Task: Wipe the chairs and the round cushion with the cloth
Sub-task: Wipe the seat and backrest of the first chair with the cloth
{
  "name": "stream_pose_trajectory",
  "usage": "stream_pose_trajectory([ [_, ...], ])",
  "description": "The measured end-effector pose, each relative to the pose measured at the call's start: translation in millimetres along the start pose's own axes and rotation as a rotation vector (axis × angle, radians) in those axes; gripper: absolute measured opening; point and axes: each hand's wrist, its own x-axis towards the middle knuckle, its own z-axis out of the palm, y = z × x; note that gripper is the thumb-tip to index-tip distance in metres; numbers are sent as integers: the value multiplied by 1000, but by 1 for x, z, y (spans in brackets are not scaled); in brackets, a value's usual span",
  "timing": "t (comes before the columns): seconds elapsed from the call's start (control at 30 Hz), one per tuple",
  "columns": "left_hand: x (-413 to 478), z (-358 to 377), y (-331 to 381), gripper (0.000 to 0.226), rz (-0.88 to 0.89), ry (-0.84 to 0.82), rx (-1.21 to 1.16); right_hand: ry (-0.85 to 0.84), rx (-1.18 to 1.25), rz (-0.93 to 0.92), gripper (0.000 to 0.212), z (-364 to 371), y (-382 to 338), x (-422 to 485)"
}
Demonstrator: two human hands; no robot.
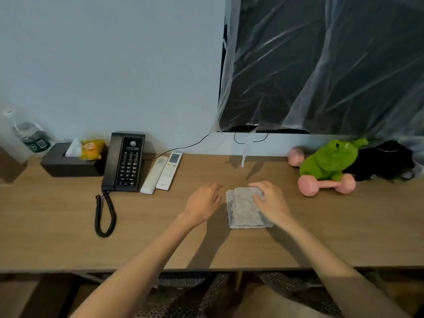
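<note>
Plainly, the cloth [243, 212] is a light, soft thing: grey, nubbly and folded into a thick pad, lying flat on the desk [68, 214] near its front edge. It looks likely to sag and unfold if lifted by one corner, so the safer hold is probably across the folded layers at one edge, thumb beneath and fingers on top. The right hand [270, 203] rests palm down on the cloth's far right part, its grip loose, with fingers bent over the fabric and no pinch that I can see. The left hand [202, 203] hovers just beside the cloth's left edge, its grip wide and holding nothing. A woven chair [215, 292] shows under the desk.

As for writing, the black phone [125, 164] carries a round white logo with small lettering below it, too blurred to read. The bottle [32, 136] has a green label with a square code. The yellow packet [91, 149] has an illegible print.
</note>
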Motion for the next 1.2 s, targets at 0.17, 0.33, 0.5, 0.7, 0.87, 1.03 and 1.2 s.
stream_pose_trajectory([
  [0.17,41,35,-16,36,-151,-94,-120,-88,31,61,32,22,30,45],
  [0.33,69,81,-25,33,-308,-139,-245,-217,23,72,34,52,66,85],
  [0.5,95,113,-20,37,-406,-151,-248,-363,-71,23,43,70,95,115],
  [0.7,106,129,-17,25,-430,-38,-195,-269,-15,7,24,73,109,125],
  [0.87,105,123,-13,17,-450,140,-234,-178,76,4,8,62,112,126],
  [1.03,108,96,-10,14,-500,318,-396,-59,257,17,6,36,106,133],
  [1.2,105,33,-20,13,-485,527,-482,132,463,-63,9,-2,82,146],
])
